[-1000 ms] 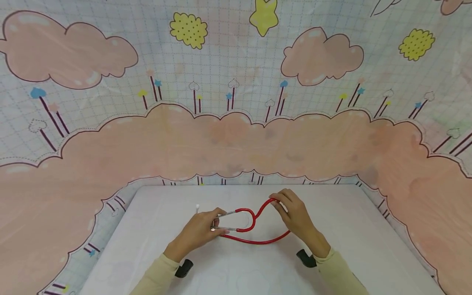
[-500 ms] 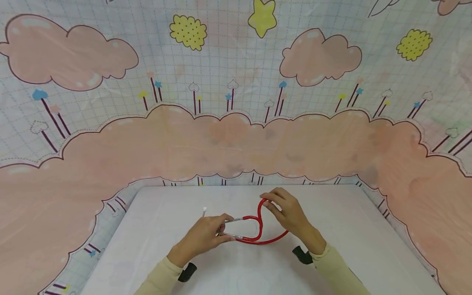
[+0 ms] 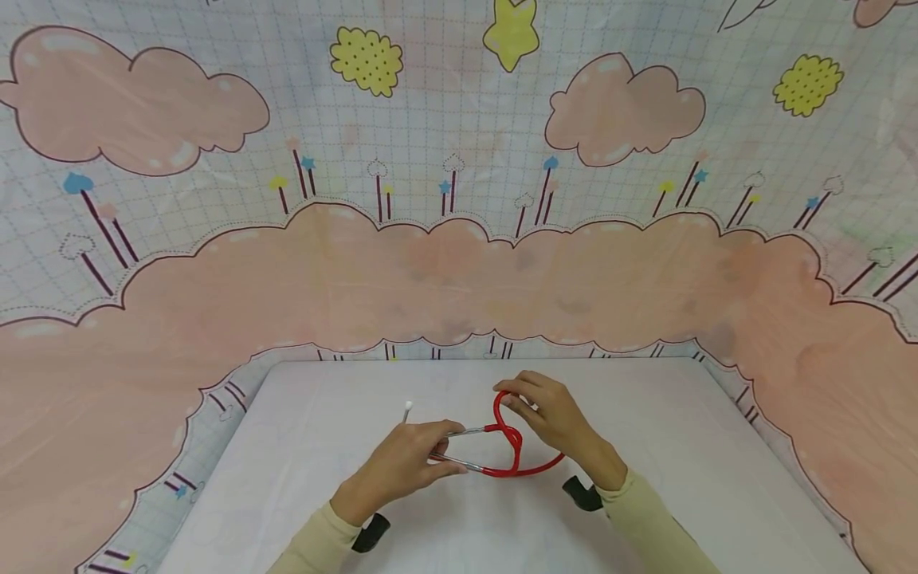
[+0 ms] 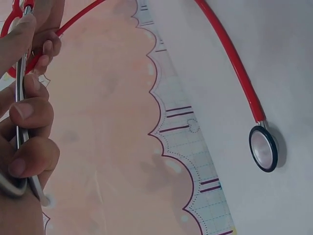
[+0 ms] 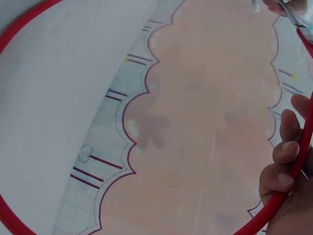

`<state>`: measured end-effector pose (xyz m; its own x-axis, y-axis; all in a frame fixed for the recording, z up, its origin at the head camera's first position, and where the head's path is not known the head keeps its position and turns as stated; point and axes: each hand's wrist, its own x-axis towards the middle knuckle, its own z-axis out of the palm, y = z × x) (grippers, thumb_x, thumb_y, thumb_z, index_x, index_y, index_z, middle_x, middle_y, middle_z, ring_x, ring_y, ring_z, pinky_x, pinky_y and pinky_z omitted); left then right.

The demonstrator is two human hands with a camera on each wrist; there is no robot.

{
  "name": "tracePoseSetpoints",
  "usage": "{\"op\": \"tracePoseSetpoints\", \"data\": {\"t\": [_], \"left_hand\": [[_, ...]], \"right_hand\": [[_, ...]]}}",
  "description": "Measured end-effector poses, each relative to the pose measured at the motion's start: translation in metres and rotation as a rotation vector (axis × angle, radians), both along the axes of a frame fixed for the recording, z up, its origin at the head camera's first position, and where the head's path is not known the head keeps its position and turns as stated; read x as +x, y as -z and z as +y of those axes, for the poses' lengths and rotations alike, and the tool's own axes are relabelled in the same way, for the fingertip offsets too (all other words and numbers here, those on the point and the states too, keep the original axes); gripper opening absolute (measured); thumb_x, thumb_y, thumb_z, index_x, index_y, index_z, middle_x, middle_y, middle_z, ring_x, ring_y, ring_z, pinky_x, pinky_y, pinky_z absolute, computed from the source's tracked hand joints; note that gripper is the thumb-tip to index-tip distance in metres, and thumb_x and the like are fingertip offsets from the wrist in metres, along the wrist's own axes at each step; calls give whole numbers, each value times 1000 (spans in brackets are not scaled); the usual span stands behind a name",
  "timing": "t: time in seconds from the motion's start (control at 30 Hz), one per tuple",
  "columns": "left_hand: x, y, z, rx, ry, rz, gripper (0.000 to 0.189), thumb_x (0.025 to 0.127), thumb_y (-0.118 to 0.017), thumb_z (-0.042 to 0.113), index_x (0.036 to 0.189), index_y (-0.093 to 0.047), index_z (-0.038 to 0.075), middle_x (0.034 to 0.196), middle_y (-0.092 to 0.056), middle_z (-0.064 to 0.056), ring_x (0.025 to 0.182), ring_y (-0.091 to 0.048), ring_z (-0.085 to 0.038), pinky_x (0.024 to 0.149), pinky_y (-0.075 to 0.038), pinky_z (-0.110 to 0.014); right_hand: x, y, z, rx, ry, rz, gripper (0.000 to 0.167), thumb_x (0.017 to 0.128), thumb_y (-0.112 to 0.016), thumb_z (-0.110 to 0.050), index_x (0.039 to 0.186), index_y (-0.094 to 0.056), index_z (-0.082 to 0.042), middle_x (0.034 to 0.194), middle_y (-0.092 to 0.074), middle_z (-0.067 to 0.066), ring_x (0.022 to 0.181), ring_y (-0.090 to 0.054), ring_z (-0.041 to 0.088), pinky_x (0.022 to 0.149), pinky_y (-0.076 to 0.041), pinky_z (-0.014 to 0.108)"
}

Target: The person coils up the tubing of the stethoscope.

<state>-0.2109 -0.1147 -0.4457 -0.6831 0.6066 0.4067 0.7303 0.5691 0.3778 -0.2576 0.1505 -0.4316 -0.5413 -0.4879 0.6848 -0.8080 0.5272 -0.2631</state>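
Note:
A stethoscope with red tubing [image 3: 541, 465] and metal ear tubes [image 3: 466, 433] is held up between both hands over the table. The left hand [image 3: 405, 462] grips the ear tubes, with thumb and fingers spread along both of them. A white ear tip [image 3: 408, 406] sticks up beyond that hand. The right hand [image 3: 555, 414] pinches the red tube, which arches up from the fork and then curves past the palm. In the left wrist view, the round chest piece [image 4: 262, 149] with its dark rim lies at or near the white surface.
The white tabletop [image 3: 287, 414] lies under both hands. Behind it hangs a cloth [image 3: 459, 287] printed with clouds and stars. A black strap end hangs below each wrist, the left one [image 3: 370, 532] and the right one [image 3: 582, 494].
The left hand has moved right and the right hand left, so they are closer together. The red tube between them now bends into a tighter arch and crosses over the fork.

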Motion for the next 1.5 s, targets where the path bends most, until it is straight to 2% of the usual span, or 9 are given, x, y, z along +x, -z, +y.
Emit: {"op": "tracePoseSetpoints", "data": {"t": [0.2,0.43,0.6,0.7,0.93,1.1,1.2,1.37,1.5], "left_hand": [[2,-2,2,17,21,38,45,80,-79,39,115,-65,13,70,-56,7,63,-42,4,58,-39,-10],[2,-2,4,35,32,74,47,81,-77,41,116,-65,12,71,-57,7,61,-48,-1,57,-39,-9],[2,-3,5,50,39,85,47,81,-78,39,116,-65,11,71,-59,4,60,-54,-9,57,-39,-8],[2,-3,6,53,30,92,48,80,-78,39,117,-65,11,71,-58,5,60,-53,-9,57,-39,-7],[0,-3,10,128,21,159,47,78,-82,32,114,-66,7,70,-57,3,61,-45,-1,57,-37,-7],[-2,-3,11,155,9,143,46,79,-80,30,116,-65,7,72,-57,5,65,-43,2,57,-39,-8],[-3,-3,10,169,4,125,46,80,-80,29,116,-65,6,73,-56,7,65,-45,0,58,-40,-9],[-3,-4,8,199,3,105,46,80,-80,25,118,-65,4,75,-56,6,66,-47,-4,58,-40,-10],[-4,-4,5,211,1,92,46,82,-79,24,120,-64,3,77,-57,5,67,-49,-4,59,-43,-11]], "right_hand": [[1,0,-4,8,-35,-21,37,97,-51,-43,107,-73,-15,84,-65,-6,74,-56,6,65,-50,17],[1,3,-10,23,-46,-59,38,97,-50,-44,106,-73,-15,84,-65,-6,74,-57,6,67,-52,17],[2,7,-12,31,-26,-126,22,94,-64,-28,107,-73,-13,85,-66,-5,76,-59,7,69,-54,18],[4,8,-14,29,-21,-170,19,89,-70,-16,107,-73,-13,86,-67,-4,77,-60,7,69,-55,19],[6,9,-17,0,-42,-223,18,91,-67,-10,108,-71,-13,90,-72,-1,82,-67,13,76,-58,26],[8,14,-19,-13,-9,-289,23,89,-67,-2,111,-71,-11,102,-75,4,95,-71,23,83,-59,38],[10,18,-22,-24,8,-359,25,91,-65,-4,115,-70,-11,107,-74,7,96,-71,25,84,-58,40],[15,24,-25,-30,46,-476,28,95,-63,-15,122,-67,-9,100,-74,10,88,-71,24,78,-59,35],[16,31,-27,-19,111,-510,27,96,-61,-25,115,-70,-7,95,-74,8,87,-68,23,75,-59,34]]}}
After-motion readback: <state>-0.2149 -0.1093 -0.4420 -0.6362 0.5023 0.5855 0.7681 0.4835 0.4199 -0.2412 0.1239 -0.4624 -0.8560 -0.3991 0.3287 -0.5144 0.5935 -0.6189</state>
